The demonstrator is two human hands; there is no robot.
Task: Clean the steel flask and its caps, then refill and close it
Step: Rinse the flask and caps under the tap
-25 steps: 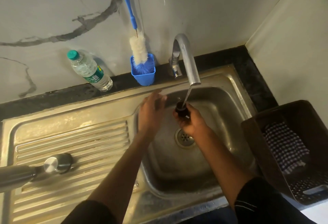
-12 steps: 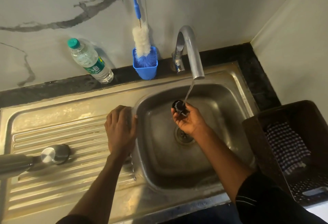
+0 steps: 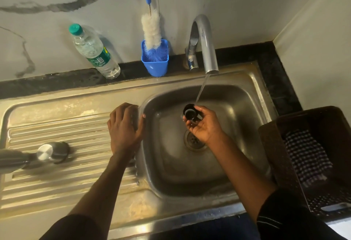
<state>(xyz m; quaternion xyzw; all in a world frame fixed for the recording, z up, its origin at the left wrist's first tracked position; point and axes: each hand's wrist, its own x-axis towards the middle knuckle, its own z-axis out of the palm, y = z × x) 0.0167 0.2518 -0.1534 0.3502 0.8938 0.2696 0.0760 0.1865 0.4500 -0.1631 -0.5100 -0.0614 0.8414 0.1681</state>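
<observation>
Head view: the right hand [image 3: 204,125] grips a small black inner cap [image 3: 190,112] over the basin of the steel sink [image 3: 252,81], its open side turned up under the stream from the tap [image 3: 204,40]. The left hand [image 3: 124,127] holds nothing and rests flat, fingers relaxed, on the basin's left rim beside the ribbed drainboard [image 3: 57,121].

The steel flask [image 3: 13,159] lies on its side at the drainboard's left edge, a steel cap [image 3: 52,152] at its mouth. The task looks early: one cap is being rinsed, and refilling and closing remain.

The flask's body is cut off by the frame, and whether the steel cap is screwed on cannot be told. The bottle brush [image 3: 152,30] stands in its blue holder [image 3: 154,62] at the sink's back edge, with a water bottle [image 3: 95,51] further left.
</observation>
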